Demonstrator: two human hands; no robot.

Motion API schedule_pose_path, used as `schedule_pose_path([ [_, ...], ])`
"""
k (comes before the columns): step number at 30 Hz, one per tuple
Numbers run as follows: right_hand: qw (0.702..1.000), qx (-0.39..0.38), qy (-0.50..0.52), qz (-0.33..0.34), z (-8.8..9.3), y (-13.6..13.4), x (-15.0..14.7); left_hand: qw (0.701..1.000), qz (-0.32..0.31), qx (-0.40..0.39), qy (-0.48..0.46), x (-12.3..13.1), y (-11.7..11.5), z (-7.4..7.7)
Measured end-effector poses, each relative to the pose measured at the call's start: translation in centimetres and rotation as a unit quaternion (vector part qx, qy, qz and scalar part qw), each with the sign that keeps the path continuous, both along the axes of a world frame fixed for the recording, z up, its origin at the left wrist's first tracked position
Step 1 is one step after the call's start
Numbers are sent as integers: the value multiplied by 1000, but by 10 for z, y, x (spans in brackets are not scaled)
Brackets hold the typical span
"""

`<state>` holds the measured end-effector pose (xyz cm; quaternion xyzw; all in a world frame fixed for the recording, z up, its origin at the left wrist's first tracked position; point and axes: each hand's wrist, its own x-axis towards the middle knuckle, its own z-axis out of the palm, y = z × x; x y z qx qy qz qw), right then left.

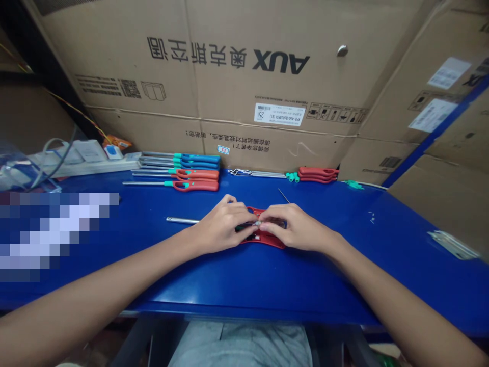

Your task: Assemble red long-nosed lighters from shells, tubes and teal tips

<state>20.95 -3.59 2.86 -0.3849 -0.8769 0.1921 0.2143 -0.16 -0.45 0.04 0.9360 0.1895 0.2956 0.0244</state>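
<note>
1. Cardboard boxes (229,61) tower behind a blue workbench (305,285).
2. Long lighters (196,173) lie in rows beyond the fingertips.
3. Left hand (223,227) and right hand (294,228) meet, fingers curled, pinching a small metal part (259,223) above a red plastic handle (263,240) lying directly beneath the fingers.

Red plastic lighter casing (265,239), glossy blue benchtop (305,285), matt cardboard (114,61)

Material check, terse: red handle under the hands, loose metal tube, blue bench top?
The red handle looks like moulded plastic, glossy, with smooth curved edges. The loose tube looks like bright metal, probably steel, from its pale sheen. The blue bench top has a glossy coat with strong glare: likely painted, base material unclear.
</note>
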Motion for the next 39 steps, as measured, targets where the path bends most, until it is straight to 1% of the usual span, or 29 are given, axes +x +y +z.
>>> schedule_pose_path([
  [5,1000,5,-10,0,0,-1,-2,1000,1,-8,7,1,-1,1],
  [11,1000,28,-12,-2,-2,-2,-3,1000,5,-28,8,0,-1,4],
  [26,998,52,-22,-1,-7,-1,-3,999,2,-53,13,0,-1,4],
  [39,997,70,-35,6,-7,-2,-4,999,8,-44,32,-1,1,1],
])
